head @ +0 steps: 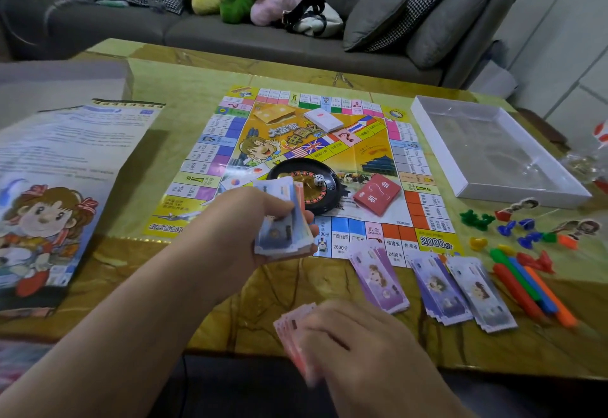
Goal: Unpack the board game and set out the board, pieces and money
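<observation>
Two hands busy | left hand (250,220) grips thick blue-faced banknote stack (283,220) above near edge of unfolded paper game board (306,160) | right hand (355,338) pinches fanned pink notes (292,328) over yellow marble-pattern table (197,81) | three purple note piles (434,286) near board's front-right corner | coloured plastic pieces (513,233) right of board

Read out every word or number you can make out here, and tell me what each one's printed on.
"2000分": yellow corner square of the game board.
"机会 CHANCE": near-edge board square.
"2600分", "2400分": near-edge price squares.
"机会": red card deck on the board.
"北京首都": board's near-left corner, cut off by the left hand.
Rules sheet, banknotes, other squares: too small or blurred.
</observation>
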Action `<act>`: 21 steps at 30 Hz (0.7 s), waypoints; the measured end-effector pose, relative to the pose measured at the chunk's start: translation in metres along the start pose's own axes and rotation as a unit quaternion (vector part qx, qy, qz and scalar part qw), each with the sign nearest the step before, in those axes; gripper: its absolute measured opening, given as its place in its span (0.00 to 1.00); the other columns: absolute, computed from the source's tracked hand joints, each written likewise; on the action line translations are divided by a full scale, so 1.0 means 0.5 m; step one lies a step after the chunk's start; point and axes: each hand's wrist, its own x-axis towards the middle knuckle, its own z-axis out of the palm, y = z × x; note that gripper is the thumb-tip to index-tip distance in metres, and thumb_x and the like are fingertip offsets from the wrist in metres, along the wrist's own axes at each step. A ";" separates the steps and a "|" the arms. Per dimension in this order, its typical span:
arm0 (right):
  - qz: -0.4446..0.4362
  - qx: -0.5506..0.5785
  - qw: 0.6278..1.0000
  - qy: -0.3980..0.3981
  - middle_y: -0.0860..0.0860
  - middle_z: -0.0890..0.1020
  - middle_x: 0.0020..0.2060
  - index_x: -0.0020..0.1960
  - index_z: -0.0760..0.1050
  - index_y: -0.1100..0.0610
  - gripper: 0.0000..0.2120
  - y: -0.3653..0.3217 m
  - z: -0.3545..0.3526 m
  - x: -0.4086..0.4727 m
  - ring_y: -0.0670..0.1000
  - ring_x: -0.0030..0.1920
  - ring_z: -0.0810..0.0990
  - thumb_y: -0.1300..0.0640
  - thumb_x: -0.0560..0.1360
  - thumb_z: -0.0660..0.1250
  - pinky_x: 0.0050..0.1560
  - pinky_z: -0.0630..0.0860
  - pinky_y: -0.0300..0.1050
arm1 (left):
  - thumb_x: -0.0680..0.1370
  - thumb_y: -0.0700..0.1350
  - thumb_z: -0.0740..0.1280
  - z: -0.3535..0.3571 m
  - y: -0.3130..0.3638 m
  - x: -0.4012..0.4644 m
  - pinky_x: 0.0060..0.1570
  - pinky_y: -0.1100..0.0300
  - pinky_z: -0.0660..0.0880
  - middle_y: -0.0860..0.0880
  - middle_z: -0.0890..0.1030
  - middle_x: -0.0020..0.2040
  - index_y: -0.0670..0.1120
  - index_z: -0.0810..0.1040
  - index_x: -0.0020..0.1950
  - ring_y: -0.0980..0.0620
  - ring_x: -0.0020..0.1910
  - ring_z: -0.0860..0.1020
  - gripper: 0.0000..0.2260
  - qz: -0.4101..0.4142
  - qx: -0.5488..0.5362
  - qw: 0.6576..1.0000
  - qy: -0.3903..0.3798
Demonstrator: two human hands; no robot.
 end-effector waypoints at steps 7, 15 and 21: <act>0.131 -0.069 0.944 0.295 0.59 0.80 0.55 0.61 0.86 0.58 0.17 0.070 -0.085 0.016 0.57 0.47 0.82 0.58 0.87 0.58 0.33 0.84 0.53 | 0.78 0.39 0.62 -0.007 -0.010 -0.006 0.48 0.40 0.84 0.35 0.85 0.48 0.34 0.77 0.63 0.37 0.43 0.86 0.16 -0.009 -0.078 0.995 -0.065; 0.103 -0.079 0.953 0.272 0.59 0.74 0.59 0.62 0.83 0.63 0.18 0.088 -0.058 0.037 0.61 0.51 0.80 0.63 0.86 0.55 0.40 0.81 0.58 | 0.75 0.44 0.61 0.029 -0.058 -0.008 0.74 0.34 0.65 0.29 0.78 0.65 0.31 0.77 0.68 0.34 0.57 0.77 0.25 -0.053 -0.087 0.984 -0.143; 0.116 -0.055 0.962 0.243 0.60 0.78 0.58 0.68 0.80 0.65 0.16 0.091 -0.041 0.048 0.60 0.57 0.80 0.67 0.82 0.62 0.47 0.82 0.56 | 0.76 0.44 0.60 0.029 -0.054 -0.009 0.71 0.38 0.71 0.31 0.81 0.63 0.33 0.78 0.67 0.30 0.64 0.79 0.23 -0.023 -0.123 0.983 -0.133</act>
